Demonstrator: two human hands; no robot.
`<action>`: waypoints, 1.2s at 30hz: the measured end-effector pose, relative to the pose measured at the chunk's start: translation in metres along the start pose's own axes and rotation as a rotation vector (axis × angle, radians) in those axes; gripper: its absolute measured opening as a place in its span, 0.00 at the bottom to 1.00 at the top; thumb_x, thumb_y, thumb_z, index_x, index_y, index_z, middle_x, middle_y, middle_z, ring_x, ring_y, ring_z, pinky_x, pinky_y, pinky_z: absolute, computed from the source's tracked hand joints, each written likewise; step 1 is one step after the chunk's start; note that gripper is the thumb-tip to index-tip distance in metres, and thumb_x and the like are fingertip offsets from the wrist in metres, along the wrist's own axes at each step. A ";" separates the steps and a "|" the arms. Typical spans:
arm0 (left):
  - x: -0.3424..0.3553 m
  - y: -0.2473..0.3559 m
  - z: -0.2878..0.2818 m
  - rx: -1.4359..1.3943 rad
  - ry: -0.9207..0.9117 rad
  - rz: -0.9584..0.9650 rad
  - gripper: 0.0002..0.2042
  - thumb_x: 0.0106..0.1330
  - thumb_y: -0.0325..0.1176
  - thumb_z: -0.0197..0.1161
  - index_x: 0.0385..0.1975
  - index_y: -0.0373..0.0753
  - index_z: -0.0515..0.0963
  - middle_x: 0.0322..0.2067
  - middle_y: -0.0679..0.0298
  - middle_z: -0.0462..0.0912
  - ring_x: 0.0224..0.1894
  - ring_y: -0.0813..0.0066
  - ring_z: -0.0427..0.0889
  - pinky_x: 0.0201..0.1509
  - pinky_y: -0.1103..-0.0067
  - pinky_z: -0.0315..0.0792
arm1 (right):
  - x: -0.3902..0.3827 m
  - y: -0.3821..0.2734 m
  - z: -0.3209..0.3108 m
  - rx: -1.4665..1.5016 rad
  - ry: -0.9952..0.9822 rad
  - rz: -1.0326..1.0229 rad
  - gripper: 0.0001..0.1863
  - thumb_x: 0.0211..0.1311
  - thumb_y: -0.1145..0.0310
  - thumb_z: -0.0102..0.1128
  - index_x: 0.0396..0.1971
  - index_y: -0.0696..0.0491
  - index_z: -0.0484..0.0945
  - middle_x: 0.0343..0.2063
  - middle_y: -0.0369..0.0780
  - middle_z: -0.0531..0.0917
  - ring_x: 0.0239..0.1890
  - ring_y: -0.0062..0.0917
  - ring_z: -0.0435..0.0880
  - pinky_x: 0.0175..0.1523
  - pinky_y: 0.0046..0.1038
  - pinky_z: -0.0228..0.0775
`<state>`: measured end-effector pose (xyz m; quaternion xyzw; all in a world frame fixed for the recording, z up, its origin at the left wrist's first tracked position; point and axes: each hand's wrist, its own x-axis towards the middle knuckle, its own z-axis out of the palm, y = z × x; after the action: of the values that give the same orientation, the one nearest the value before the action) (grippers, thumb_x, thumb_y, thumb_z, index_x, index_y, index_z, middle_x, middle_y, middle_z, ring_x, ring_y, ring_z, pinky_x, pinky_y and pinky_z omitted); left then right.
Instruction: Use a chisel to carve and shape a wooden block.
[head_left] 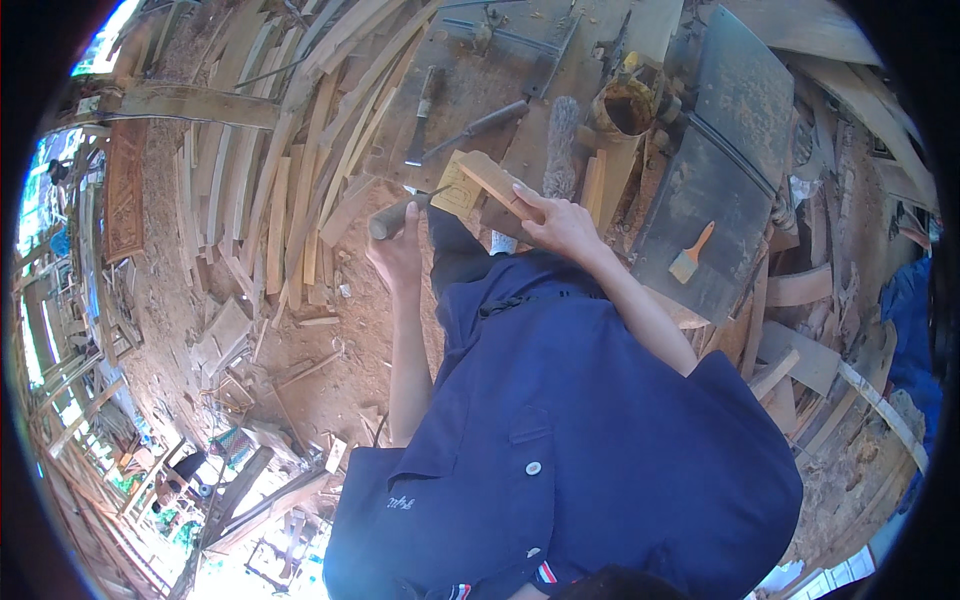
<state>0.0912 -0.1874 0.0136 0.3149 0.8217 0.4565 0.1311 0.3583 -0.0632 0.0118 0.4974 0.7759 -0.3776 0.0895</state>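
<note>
My left hand (397,255) is closed around the thick wooden handle of a carving chisel (393,220). Its thin metal shaft points right, toward a small pale wood block (457,192) with curved lines on its face. In my right hand (563,228) is a flat wooden bar (497,183), its far end beside or over the block's upper edge; whether they touch, I cannot tell. Beyond my hands, a flat chisel (424,118) and another long-handled tool (482,128) lie on the wooden bench (400,130).
Right of the bench stand a dirty tin can (626,106) and a fuzzy grey roll (562,140). A paintbrush (692,252) rests on a dark hinged box (700,200). Long wood strips (290,190) pile up at the left, and a carved panel (126,190) leans farther left.
</note>
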 end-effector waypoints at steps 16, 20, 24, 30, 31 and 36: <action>0.000 0.009 0.011 0.009 0.082 -0.127 0.20 0.68 0.44 0.80 0.42 0.30 0.87 0.37 0.52 0.94 0.39 0.58 0.95 0.49 0.64 0.87 | -0.002 0.000 0.003 0.017 0.053 -0.040 0.38 0.66 0.53 0.62 0.79 0.23 0.71 0.47 0.53 0.92 0.50 0.52 0.91 0.60 0.50 0.82; 0.002 0.005 0.009 0.076 0.148 -0.077 0.19 0.72 0.43 0.79 0.43 0.30 0.88 0.36 0.54 0.95 0.38 0.64 0.95 0.47 0.67 0.86 | 0.001 0.001 0.005 -0.003 0.056 -0.046 0.38 0.66 0.53 0.62 0.79 0.23 0.71 0.47 0.52 0.92 0.50 0.51 0.92 0.60 0.49 0.83; 0.004 -0.004 0.009 0.029 0.160 -0.093 0.20 0.71 0.44 0.79 0.43 0.29 0.88 0.39 0.51 0.95 0.40 0.60 0.95 0.49 0.65 0.86 | 0.000 0.000 0.002 0.005 0.040 -0.042 0.38 0.66 0.53 0.62 0.79 0.23 0.71 0.47 0.53 0.92 0.49 0.51 0.92 0.60 0.50 0.83; 0.004 -0.001 0.011 0.021 0.143 -0.129 0.20 0.69 0.43 0.80 0.44 0.28 0.87 0.40 0.49 0.94 0.42 0.57 0.94 0.52 0.63 0.85 | 0.000 -0.001 0.000 0.005 0.036 -0.042 0.38 0.66 0.53 0.62 0.78 0.23 0.72 0.47 0.53 0.92 0.49 0.52 0.92 0.59 0.50 0.83; 0.004 0.001 0.012 0.050 0.154 -0.105 0.20 0.69 0.43 0.80 0.44 0.28 0.88 0.40 0.49 0.94 0.42 0.57 0.94 0.52 0.63 0.85 | -0.001 -0.001 0.000 0.005 0.031 -0.038 0.38 0.66 0.54 0.62 0.78 0.23 0.72 0.47 0.52 0.92 0.49 0.52 0.92 0.60 0.50 0.83; 0.003 0.009 0.010 0.054 0.150 -0.113 0.20 0.70 0.42 0.80 0.44 0.28 0.87 0.40 0.50 0.94 0.41 0.58 0.94 0.51 0.63 0.85 | -0.001 0.000 0.000 0.023 0.038 -0.041 0.38 0.67 0.53 0.62 0.79 0.24 0.71 0.47 0.52 0.92 0.49 0.52 0.92 0.60 0.50 0.83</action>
<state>0.0976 -0.1755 0.0155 0.2363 0.8577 0.4483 0.0861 0.3588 -0.0637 0.0121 0.4895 0.7829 -0.3789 0.0614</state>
